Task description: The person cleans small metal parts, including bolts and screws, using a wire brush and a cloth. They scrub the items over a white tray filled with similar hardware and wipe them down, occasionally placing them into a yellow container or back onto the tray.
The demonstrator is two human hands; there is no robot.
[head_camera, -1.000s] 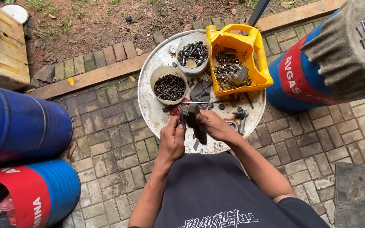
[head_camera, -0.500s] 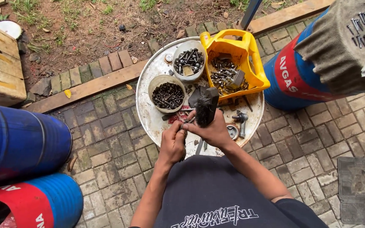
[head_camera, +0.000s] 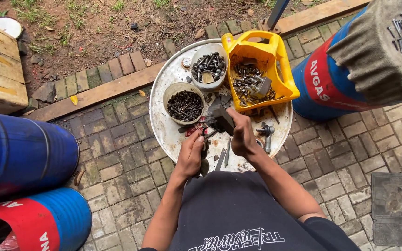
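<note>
Right hand (head_camera: 242, 135) clamped around a dark metal part (head_camera: 221, 119), lifted just above the round metal tray (head_camera: 164, 125); the part's long axis runs up and left from my fist, toward the bowl of dark screws (head_camera: 184, 103). Left hand (head_camera: 190, 155) lower and to the left, fingers closed on a thin dark tool (head_camera: 204, 142), though what kind is too small to tell. The tool's tip points up toward the part, near it; contact unclear. Yellow bin of bolts (head_camera: 282, 76) just beyond.
</note>
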